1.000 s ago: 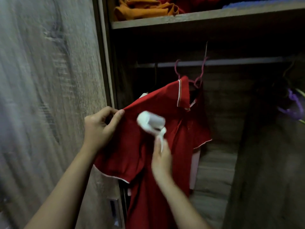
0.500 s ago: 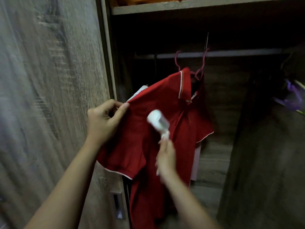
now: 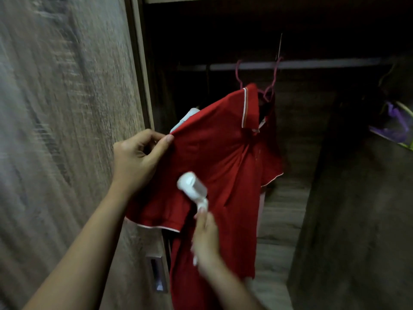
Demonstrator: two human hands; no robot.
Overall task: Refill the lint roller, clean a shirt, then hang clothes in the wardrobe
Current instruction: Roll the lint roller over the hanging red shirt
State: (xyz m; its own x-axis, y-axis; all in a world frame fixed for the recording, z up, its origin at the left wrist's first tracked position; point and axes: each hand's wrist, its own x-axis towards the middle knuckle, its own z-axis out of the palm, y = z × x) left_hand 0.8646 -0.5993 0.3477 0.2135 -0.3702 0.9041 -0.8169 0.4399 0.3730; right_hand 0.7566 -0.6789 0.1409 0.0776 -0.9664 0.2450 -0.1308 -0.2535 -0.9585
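A red polo shirt (image 3: 225, 153) with white trim hangs on a pink hanger (image 3: 271, 86) from the wardrobe rail (image 3: 312, 64). My left hand (image 3: 136, 162) pinches the shirt's shoulder seam and pulls the sleeve out to the left. My right hand (image 3: 206, 238) grips the handle of a white lint roller (image 3: 192, 186). The roller head lies against the shirt's front, just below my left hand. A white garment (image 3: 185, 118) peeks out behind the red shirt's shoulder.
The wooden wardrobe door (image 3: 67, 130) stands on the left, with a recessed metal handle (image 3: 156, 274) low on its edge. A purple garment (image 3: 395, 124) hangs at the right edge. A wooden side panel (image 3: 357, 220) closes the right side.
The lint roller has moved down the shirt's front, from near the chest to below the sleeve seam. My left hand keeps its hold on the shoulder. The view has tilted downward.
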